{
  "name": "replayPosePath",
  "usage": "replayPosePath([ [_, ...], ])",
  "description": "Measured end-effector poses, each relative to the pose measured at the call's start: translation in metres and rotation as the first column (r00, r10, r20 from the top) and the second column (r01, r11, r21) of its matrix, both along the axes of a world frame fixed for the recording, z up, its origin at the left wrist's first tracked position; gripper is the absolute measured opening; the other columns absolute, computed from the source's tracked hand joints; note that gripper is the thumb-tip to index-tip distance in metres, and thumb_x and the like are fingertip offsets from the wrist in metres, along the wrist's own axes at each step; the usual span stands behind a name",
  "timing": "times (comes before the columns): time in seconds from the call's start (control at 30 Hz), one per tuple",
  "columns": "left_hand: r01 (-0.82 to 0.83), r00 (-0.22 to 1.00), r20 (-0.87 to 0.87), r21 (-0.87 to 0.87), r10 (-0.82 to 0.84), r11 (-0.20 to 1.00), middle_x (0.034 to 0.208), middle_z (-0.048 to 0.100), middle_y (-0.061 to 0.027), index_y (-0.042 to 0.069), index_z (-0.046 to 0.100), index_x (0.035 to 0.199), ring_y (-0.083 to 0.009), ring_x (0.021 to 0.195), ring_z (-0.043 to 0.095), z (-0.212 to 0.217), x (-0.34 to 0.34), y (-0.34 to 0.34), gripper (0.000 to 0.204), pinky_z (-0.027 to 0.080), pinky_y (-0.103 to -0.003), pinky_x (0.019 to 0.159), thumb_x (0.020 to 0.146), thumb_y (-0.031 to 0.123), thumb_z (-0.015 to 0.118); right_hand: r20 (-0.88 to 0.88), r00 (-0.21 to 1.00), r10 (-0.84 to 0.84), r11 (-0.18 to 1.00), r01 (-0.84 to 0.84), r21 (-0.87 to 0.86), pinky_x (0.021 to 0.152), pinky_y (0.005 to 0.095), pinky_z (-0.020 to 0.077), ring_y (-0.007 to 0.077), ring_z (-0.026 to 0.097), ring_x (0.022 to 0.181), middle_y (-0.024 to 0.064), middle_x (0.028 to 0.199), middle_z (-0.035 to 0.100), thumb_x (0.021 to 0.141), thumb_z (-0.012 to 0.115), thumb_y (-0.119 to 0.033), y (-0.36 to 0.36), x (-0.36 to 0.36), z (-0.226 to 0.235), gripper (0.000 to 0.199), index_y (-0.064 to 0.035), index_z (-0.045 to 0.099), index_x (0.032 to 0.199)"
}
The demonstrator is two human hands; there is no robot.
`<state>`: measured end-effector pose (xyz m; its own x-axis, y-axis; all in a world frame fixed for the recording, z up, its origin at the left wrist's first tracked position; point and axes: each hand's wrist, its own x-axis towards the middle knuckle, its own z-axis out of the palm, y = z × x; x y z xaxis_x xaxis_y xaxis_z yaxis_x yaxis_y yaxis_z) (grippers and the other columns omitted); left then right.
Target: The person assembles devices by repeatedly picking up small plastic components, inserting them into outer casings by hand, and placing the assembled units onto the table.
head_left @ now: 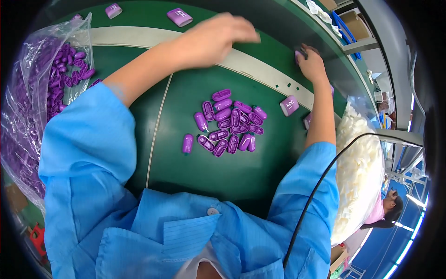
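Head view: at your left sits a clear plastic bag of purple plastic shells (44,93). Your left hand (218,37) hovers empty, fingers loosely spread, above the green belt (186,162). The loose pile of purple oval shells (230,123) lies mid-belt. Your right hand (311,63) pinches 1 small purple capsule piece (298,54).

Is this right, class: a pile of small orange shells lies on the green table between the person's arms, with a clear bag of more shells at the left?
Not quite. The head view shows the pile of small shells is purple, not orange. It does lie on the green table between the arms, and the clear bag of more shells sits at the left.
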<state>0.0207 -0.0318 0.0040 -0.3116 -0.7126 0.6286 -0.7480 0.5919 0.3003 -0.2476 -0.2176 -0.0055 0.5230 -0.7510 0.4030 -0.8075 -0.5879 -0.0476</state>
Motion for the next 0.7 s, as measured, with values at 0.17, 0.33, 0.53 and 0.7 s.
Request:
replayPosePath([
  [0.17,0.367,0.928,-0.024,0.211,-0.371,0.906,0.108,0.058,-0.0096,0.006,0.060,0.102,-0.0283,0.102,0.054,0.001,-0.011,0.082,0.038,0.047,-0.035,0.086,0.067,-0.008,0.054,0.029,0.997,-0.066,0.961,0.056,0.271,0.083,0.0391,0.0458,0.0331,0.060,0.091,0.0206,0.094,0.062,0.078,0.060,-0.024,0.034,0.015,0.029,0.029,-0.0064,0.062,0.100],
  [0.33,0.061,0.984,0.160,0.100,-0.076,0.993,0.091,0.059,-0.0076,0.006,0.062,0.100,-0.0249,0.081,0.058,-0.004,-0.007,0.103,0.030,0.050,-0.033,0.069,0.071,-0.002,0.060,0.678,0.733,-0.054,0.795,-0.379,0.474,0.073,0.0287,0.0498,0.0187,0.063,0.078,0.0139,0.092,0.062,0.079,0.064,-0.012,0.106,0.038,0.039,0.027,0.0018,0.058,0.102],
  [0.53,-0.109,0.963,-0.173,0.447,0.205,0.888,0.084,0.061,-0.0068,-0.003,0.059,0.105,-0.0156,0.075,0.061,0.013,-0.017,0.068,0.025,0.050,-0.028,0.068,0.080,0.004,0.057,0.808,0.493,-0.324,0.342,-0.735,0.586,0.071,0.0232,0.0489,0.0118,0.059,0.077,0.0082,0.092,0.061,0.082,0.063,-0.012,0.164,0.060,0.031,0.032,0.0020,0.056,0.110],
  [0.7,0.255,0.649,-0.698,0.574,0.302,0.779,0.079,0.066,-0.0097,0.001,0.063,0.103,-0.0112,0.071,0.062,-0.005,-0.022,0.034,0.028,0.049,-0.024,0.065,0.078,0.014,0.061,0.793,0.541,-0.280,0.428,-0.669,0.608,0.072,0.0215,0.0494,0.0104,0.058,0.074,0.0072,0.088,0.062,0.083,0.062,-0.012,0.162,0.059,0.018,0.028,0.0023,0.057,0.107],
])
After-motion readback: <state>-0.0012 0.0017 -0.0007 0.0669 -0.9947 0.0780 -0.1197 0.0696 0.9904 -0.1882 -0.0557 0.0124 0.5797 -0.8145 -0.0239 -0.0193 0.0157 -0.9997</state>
